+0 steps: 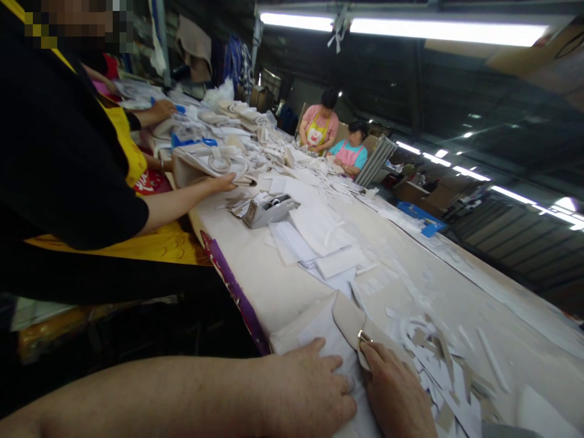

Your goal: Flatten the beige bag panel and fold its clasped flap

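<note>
A beige handbag (pixel 292 325) lies at the front edge of the table, with white paper over part of it. Its flap (pixel 347 316) carries a small metal buckle (pixel 364 336). My left hand (pixel 314 383) rests flat on the white paper and the bag, fingers spread. At the flap, my right hand (pixel 396 389) is closed on the edge just below the buckle; its lower fingers are partly hidden. Beside it lie white and tan paper strips (pixel 449 383).
A grey tape dispenser (pixel 270 211) and white sheets (pixel 319 231) lie farther up the table (pixel 237 249). At left, a co-worker in a yellow apron (pixel 123 146) holds another beige bag (pixel 189 164). Two people sit beyond the scrap piles (pixel 314 170).
</note>
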{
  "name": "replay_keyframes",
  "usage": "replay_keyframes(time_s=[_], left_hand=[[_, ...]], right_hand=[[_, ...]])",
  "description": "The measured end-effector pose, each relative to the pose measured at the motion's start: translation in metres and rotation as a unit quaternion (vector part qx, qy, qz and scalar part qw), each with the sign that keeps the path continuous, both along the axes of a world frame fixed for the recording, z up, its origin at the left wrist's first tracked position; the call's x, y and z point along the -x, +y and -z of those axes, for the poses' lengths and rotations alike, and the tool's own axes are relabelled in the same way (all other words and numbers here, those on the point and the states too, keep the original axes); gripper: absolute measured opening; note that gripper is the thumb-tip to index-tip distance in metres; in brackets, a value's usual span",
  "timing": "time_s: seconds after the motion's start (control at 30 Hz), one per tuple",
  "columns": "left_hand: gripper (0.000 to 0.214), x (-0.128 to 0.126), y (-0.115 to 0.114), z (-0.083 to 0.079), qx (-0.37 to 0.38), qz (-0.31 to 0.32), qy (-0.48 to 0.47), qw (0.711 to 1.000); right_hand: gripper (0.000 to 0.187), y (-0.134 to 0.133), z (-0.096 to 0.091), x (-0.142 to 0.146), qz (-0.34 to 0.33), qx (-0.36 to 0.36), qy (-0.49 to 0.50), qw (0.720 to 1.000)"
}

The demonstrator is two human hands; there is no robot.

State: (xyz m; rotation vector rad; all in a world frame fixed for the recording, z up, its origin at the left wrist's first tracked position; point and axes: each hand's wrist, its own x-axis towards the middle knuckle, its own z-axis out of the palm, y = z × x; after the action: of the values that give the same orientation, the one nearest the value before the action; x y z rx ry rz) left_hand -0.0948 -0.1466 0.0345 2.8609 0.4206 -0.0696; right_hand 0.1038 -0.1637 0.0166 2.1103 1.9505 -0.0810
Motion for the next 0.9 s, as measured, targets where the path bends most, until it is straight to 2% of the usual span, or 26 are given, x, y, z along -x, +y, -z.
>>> replay_keyframes(time_s=[0.13, 0.33, 0.5, 0.63, 0.7, 0.73, 0.8, 0.83, 0.9], left_hand=[[0.029, 0.002, -0.001, -0.004, 0.003, -0.003, 0.006, 1.0], [0.031, 0.003, -0.002, -0.008, 0.012, -0.007, 0.035, 0.999], [0.026, 0.005, -0.003, 0.0, -0.023, -0.004, -0.072, 0.997], [0.03, 0.004, -0.001, -0.004, -0.032, 0.02, 0.003, 0.999], [0.034, 0.006, 0.001, -0.007, -0.007, 0.028, -0.007, 1.0], [0.033, 0.009, 0.003, -0.009, 0.028, 0.029, -0.03, 0.999], [0.029, 0.018, 0.008, -0.012, 0.136, -0.004, -0.106, 0.985], [0.031, 0.023, 0.013, -0.014, 0.189, -0.041, -0.149, 0.97], [0.047, 0.033, 0.027, -0.014, 0.263, -0.2, -0.255, 0.909]], right_hand=[[0.059, 0.0, 0.001, 0.0, -0.017, 0.006, -0.01, 1.0], [0.054, 0.001, -0.003, 0.002, -0.015, 0.029, -0.014, 0.999], [0.059, 0.001, 0.002, 0.0, -0.035, 0.051, -0.027, 0.998], [0.065, 0.004, 0.006, -0.003, -0.063, 0.033, -0.009, 0.997], [0.066, 0.006, 0.005, -0.012, -0.054, 0.043, 0.011, 0.998], [0.065, 0.007, 0.006, -0.021, -0.048, 0.052, 0.034, 0.997], [0.059, 0.007, 0.011, -0.048, -0.036, 0.04, 0.099, 0.994], [0.055, 0.005, 0.016, -0.064, -0.028, 0.005, 0.136, 0.99], [0.065, 0.0, 0.03, -0.094, 0.018, -0.065, 0.18, 0.981]])
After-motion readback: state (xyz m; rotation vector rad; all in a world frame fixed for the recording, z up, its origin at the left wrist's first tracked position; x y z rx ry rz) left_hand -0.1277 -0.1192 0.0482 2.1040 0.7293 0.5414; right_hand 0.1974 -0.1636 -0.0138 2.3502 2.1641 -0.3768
